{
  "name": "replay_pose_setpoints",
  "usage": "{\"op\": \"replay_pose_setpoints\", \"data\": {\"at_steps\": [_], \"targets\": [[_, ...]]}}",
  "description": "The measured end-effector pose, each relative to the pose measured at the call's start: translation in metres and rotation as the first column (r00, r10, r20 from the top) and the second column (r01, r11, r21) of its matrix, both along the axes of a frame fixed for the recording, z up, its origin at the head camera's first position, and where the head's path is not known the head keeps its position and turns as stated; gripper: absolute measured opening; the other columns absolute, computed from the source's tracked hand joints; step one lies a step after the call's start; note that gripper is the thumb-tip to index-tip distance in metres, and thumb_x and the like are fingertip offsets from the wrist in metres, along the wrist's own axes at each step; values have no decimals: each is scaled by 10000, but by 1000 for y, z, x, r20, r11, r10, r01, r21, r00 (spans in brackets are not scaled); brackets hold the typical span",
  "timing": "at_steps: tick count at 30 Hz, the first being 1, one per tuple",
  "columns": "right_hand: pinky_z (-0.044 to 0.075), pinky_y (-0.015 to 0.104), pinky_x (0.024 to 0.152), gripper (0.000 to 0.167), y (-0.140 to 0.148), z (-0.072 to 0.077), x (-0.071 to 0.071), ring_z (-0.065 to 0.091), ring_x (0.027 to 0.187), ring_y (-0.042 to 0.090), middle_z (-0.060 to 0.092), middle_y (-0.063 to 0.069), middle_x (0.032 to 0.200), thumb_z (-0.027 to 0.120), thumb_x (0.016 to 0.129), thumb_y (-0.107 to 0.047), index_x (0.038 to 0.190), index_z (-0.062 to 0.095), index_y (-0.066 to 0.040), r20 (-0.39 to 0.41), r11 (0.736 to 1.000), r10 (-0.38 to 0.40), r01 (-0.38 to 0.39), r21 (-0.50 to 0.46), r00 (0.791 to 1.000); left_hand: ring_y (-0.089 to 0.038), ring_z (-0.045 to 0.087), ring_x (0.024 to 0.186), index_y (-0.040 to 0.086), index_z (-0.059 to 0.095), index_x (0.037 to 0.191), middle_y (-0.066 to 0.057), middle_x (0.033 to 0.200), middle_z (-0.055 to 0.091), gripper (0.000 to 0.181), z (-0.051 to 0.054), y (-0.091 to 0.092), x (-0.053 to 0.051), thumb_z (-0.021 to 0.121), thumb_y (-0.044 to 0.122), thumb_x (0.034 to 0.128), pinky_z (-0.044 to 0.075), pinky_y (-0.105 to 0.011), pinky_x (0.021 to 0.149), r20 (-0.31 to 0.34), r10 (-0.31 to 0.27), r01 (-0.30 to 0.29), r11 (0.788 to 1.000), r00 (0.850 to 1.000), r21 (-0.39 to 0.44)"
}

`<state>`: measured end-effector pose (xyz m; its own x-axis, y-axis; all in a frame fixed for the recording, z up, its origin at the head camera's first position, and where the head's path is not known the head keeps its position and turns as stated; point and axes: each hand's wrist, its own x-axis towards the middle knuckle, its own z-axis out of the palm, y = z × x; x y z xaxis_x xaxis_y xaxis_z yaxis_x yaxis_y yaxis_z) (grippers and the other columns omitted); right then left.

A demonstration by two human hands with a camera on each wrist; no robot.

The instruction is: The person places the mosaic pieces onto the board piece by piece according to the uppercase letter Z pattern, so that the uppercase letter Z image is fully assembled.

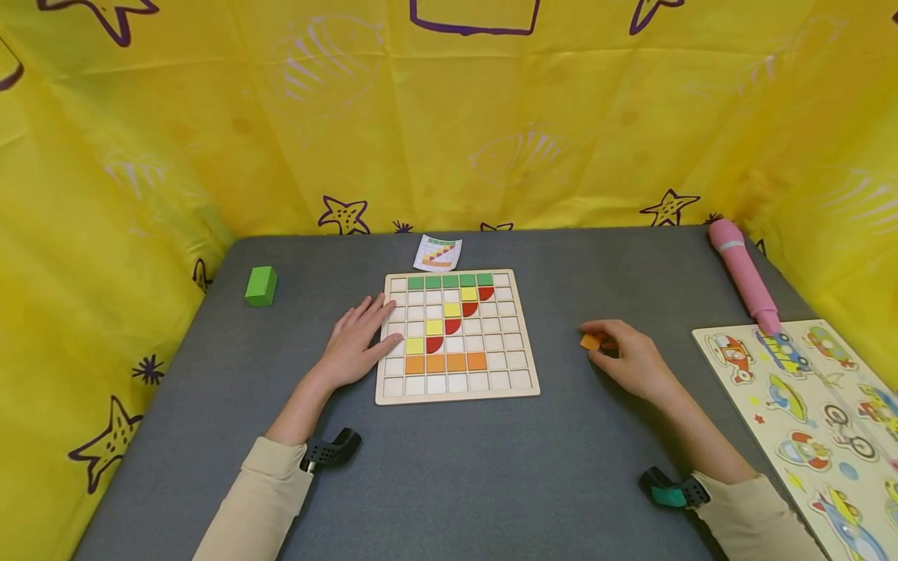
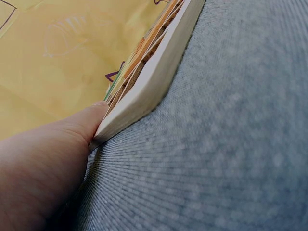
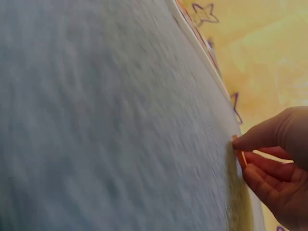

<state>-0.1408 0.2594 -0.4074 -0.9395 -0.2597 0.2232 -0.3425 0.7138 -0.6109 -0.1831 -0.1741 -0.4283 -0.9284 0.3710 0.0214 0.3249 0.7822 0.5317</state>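
Observation:
A wooden grid board (image 1: pixel 525 382) lies mid-table. Green squares run along its top row, yellow squares and red quarter-circles step down diagonally, and orange squares (image 1: pixel 436 363) form a lower row. My left hand (image 1: pixel 348 345) rests on the board's left edge with fingers spread; in the left wrist view its thumb (image 2: pixel 91 120) touches the rim. To the right of the board, my right hand (image 1: pixel 631 360) pinches an orange square tile (image 1: pixel 591 341) between thumb and fingers, just over the table. The right wrist view shows this orange tile (image 3: pixel 239 153) edge-on.
A pattern card (image 1: pixel 438 253) lies behind the board, showing a similar colored design. On the far left stands a green block (image 1: pixel 262 286). A pink microphone-shaped object (image 1: pixel 745 274) lies at the right, touching a wooden picture puzzle (image 1: pixel 768 405). Yellow cloth (image 1: pixel 449 117) hangs around the table.

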Motion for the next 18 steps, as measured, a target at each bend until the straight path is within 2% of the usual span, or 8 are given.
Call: {"op": "replay_pose_setpoints", "data": {"at_steps": [9,18], "targets": [[546,337,819,359,-28,-2,-2,637,1001,284,643,159,1128,734,821,51,1169,650,29,99,992,98,-90,-84,990,-344,68,1479,76,272,1545,-149,1609,165,682,0,0,0,527,389,995,37,-570,1132,1,1,-1,1000,1000,-1],[520,338,732,308,-33,0,-8,608,849,218,678,91,982,778,811,-67,1104,695,-22,70,1000,-6,4,26,998,-336,67,1480,84,271,1547,-141,1611,164,684,0,0,0,522,403,996,39,-567,1133,3,-2,2,1000,1000,0]]}}
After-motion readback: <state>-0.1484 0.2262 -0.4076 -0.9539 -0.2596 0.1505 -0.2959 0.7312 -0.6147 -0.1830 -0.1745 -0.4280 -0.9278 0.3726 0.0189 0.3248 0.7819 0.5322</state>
